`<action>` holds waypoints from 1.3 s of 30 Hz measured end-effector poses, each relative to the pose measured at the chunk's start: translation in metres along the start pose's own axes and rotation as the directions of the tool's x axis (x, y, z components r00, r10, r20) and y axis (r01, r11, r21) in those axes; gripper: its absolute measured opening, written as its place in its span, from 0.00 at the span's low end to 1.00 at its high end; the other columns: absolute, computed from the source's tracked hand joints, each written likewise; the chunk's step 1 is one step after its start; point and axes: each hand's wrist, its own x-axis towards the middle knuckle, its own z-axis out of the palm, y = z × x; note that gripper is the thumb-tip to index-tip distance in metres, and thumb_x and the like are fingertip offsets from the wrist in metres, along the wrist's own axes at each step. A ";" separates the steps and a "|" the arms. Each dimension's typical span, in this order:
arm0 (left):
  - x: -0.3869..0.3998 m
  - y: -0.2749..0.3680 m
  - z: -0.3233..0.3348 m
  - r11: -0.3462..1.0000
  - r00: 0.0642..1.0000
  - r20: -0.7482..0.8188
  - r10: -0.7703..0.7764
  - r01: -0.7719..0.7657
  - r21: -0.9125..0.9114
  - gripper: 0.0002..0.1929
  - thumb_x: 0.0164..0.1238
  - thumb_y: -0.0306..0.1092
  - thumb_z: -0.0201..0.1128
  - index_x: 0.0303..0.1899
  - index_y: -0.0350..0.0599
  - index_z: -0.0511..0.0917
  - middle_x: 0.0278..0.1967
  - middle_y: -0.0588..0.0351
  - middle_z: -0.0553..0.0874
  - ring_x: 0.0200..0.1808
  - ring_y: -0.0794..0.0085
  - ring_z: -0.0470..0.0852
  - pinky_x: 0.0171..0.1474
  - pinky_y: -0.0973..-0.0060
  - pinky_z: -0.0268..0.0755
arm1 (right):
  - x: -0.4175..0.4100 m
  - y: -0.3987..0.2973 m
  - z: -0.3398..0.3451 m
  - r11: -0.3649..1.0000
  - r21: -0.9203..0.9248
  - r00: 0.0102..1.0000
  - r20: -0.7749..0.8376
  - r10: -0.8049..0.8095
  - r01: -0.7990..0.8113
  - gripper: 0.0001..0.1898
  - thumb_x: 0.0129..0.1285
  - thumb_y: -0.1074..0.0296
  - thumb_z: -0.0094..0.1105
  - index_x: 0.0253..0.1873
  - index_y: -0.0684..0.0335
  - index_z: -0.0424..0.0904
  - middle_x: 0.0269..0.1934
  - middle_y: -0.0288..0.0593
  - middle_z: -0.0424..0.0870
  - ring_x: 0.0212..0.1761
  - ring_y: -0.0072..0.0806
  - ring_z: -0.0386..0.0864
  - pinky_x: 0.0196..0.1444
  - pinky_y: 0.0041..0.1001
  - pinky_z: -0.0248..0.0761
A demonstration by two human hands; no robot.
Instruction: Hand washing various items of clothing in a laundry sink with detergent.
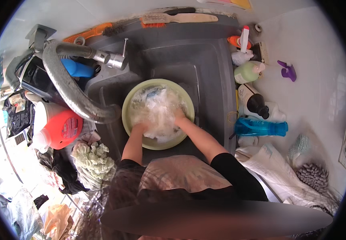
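A pale green plastic basin [155,145] rests in the grey sink [173,54]. It holds churning, foamy water with white foam or fabric in it, and a bluish patch near the far side. My left hand [144,124] dips into the water on the left, with its fingers hidden. On the right, my right hand [179,116] is partly under the splashing water. Whether either hand grips something is hidden by the foam.
A curved metal faucet [68,87] reaches in from the left, beside a red plastic bottle [66,129]. Along the right ledge lie a blue plastic bottle [261,127] and a green pump bottle [246,73]. A wooden-handled scrub brush [179,18] lies on the back rim.
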 end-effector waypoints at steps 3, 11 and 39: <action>-0.007 0.003 -0.018 0.988 0.994 -0.089 -0.055 0.041 -0.152 0.21 0.72 0.35 0.50 0.62 0.41 0.74 0.56 0.45 0.83 0.62 0.57 0.77 0.68 0.64 0.63 | -0.023 0.000 -0.022 0.968 -0.073 0.931 -0.267 -0.249 0.238 0.27 0.59 0.66 0.64 0.65 0.54 0.74 0.58 0.54 0.78 0.61 0.50 0.73 0.66 0.40 0.63; -0.037 0.025 -0.084 0.580 0.857 -0.515 0.010 -0.425 -0.695 0.18 0.60 0.22 0.66 0.54 0.43 0.82 0.31 0.65 0.83 0.30 0.80 0.78 0.35 0.80 0.69 | -0.041 0.035 -0.038 0.632 0.759 0.956 -0.277 0.093 0.158 0.32 0.47 0.75 0.76 0.61 0.58 0.78 0.55 0.40 0.82 0.53 0.29 0.79 0.54 0.29 0.74; -0.143 0.122 -0.160 0.558 0.913 0.077 0.401 -0.177 -0.811 0.13 0.58 0.33 0.74 0.44 0.42 0.85 0.36 0.62 0.86 0.42 0.80 0.80 0.50 0.80 0.70 | -0.164 -0.006 -0.187 -0.142 0.910 0.918 -0.396 -0.020 0.390 0.15 0.71 0.73 0.53 0.60 0.64 0.78 0.55 0.40 0.81 0.56 0.24 0.76 0.61 0.27 0.68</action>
